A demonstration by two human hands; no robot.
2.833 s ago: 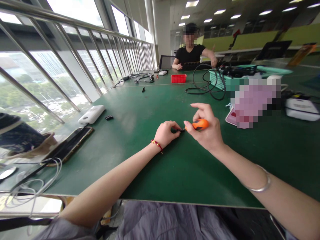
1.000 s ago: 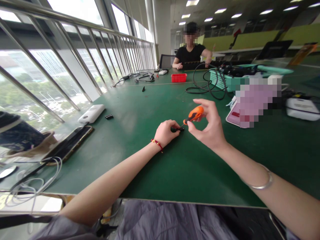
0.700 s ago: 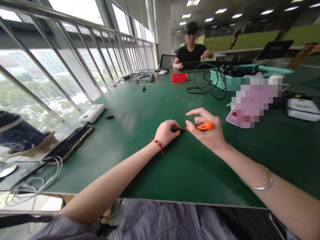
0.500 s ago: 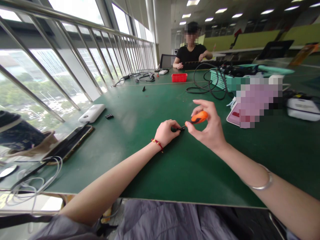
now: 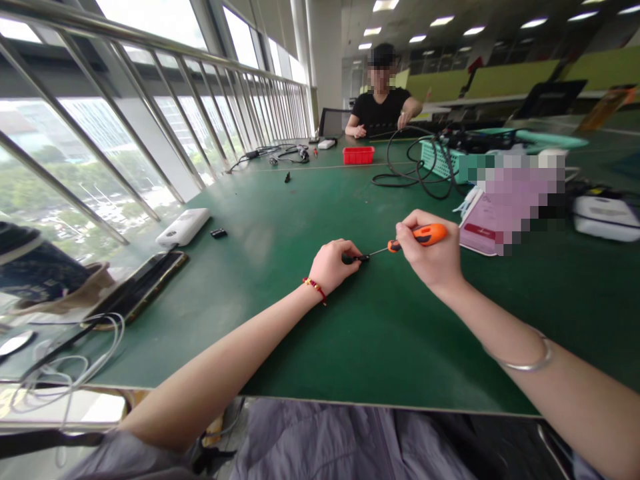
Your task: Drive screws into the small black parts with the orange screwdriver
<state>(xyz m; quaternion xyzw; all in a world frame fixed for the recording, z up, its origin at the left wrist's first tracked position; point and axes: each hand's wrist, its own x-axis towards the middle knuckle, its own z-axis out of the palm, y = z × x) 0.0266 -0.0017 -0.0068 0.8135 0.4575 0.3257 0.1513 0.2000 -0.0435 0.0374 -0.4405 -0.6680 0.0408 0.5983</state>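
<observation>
My left hand rests on the green table, its fingers pinching a small black part whose exact kind I cannot make out. My right hand is closed round an orange and black screwdriver. The thin metal shaft slopes down to the left, and its tip is at the right end of the black part. Whether the tip sits in a screw is too small to tell.
On the left are a white power bank, a small black piece and a dark phone. Further back stands a red basket. A teal basket with cables is at the right. A person sits opposite.
My right hand has moved right and closed round the screwdriver handle, which was between spread fingers before. More of the shaft shows. My left hand has stayed in place.
</observation>
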